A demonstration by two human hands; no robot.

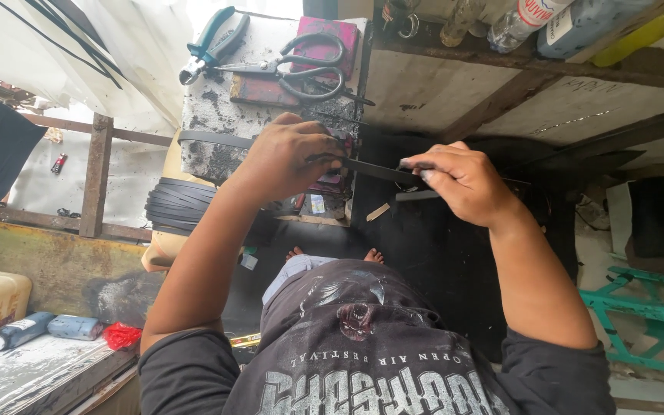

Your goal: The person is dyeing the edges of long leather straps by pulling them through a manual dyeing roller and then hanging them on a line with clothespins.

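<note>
A thin black strap [374, 170] ran level between the two hands, stretched out just in front of the scorched grey tabletop [217, 115]. The left hand [290, 157] pressed down on one end of it at the tabletop's near edge, its fingers curled and clenched over the strap. The right hand [459, 180] pinched the other end — thumb and fingertips closed tight on the strip — just off the tabletop's corner, above the dark floor.

More strap trailed leftward from under the left hand along the tabletop's front face, and a bundle of black straps [178, 206] hung coiled below it. Farther back on the tabletop lay a pair of black-handled scissors [301, 65] resting on a reddish block [324, 46], with teal-handled pliers [213, 42] just beside them. Plastic bottles [570, 23] stood on a shelf to the upper right — a green plastic stool [655, 319] sat low on the right, well apart.
</note>
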